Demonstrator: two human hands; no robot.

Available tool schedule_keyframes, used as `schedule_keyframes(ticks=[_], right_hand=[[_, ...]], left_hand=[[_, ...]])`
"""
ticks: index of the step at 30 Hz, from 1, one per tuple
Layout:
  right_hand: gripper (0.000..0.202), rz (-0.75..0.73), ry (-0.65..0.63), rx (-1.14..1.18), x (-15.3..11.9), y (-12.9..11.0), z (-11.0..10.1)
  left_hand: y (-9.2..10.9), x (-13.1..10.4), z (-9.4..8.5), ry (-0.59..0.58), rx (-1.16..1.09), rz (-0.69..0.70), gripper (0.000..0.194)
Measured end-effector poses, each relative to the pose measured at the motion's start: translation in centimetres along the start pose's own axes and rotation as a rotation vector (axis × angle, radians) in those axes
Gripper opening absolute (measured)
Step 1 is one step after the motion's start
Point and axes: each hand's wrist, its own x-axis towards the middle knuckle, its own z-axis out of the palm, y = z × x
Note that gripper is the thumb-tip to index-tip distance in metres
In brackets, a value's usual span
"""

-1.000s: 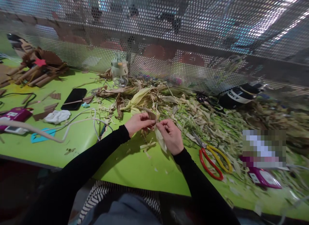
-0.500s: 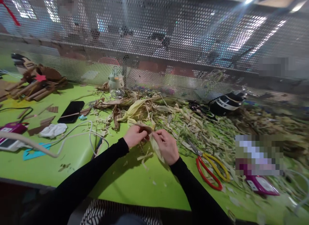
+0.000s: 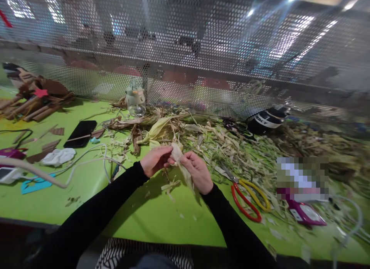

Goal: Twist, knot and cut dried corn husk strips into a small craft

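Note:
A pale corn husk (image 3: 179, 157) stretches between my two hands above the green table (image 3: 170, 230). My left hand (image 3: 156, 160) is closed around its upper left edge, fingertips partly hidden behind it. My right hand (image 3: 199, 172) pinches the husk's right side, and a strip hangs down below the fingers. Just beyond the hands lies a larger yellow-green husk (image 3: 158, 131). Scissors (image 3: 245, 194) with one red and one yellow handle rest open to the right of my right hand. Small husk scraps (image 3: 171, 184) lie beneath the hands.
Shredded husks (image 3: 219, 145) spread over the back and right. A clear bottle (image 3: 135, 101) stands behind, a black bottle (image 3: 267, 120) lies at right. A phone (image 3: 80, 133), white tissue (image 3: 58, 156), looping cable (image 3: 71, 180) and purple device (image 3: 308, 214) are around. A perforated metal screen (image 3: 179, 57) borders the table.
The husk has turned so its pale broad face shows between my hands. My left hand's fingers have stretched forward along it. The whole view has shifted slightly.

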Motion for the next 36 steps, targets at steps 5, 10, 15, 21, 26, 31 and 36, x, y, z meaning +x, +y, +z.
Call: schedule_keyframes(ticks=[5, 10, 15, 21, 26, 31, 36], right_hand=[[0.027, -0.095, 0.125, -0.243, 0.0, 0.6, -0.5], [0.024, -0.133, 0.161, -0.320, 0.0, 0.9, -0.4], [0.027, -0.070, 0.215, -0.215, 0.1, 0.8, -0.3], [0.032, -0.120, 0.174, -0.289, 0.1, 0.9, -0.3], [0.042, -0.020, 0.226, -0.116, 0.1, 0.8, -0.3], [0.041, -0.018, 0.165, -0.147, 0.1, 0.6, -0.4], [0.021, -0.106, 0.156, -0.259, 0.3, 0.8, -0.1]], left_hand=[[-1.0, -0.2, 0.3, -0.026, 0.202, 0.016, 0.026], [-1.6, -0.4, 0.7, -0.031, 0.324, 0.051, 0.031], [-1.1, -0.6, 0.9, -0.012, 0.281, 0.034, 0.029], [-1.3, -0.6, 0.9, 0.005, 0.297, 0.047, 0.028], [-1.3, -0.4, 0.5, 0.012, 0.264, 0.048, 0.028], [-1.3, -0.4, 0.4, 0.020, 0.256, 0.034, 0.029], [-1.6, -0.4, 0.6, 0.007, 0.366, 0.090, 0.023]])
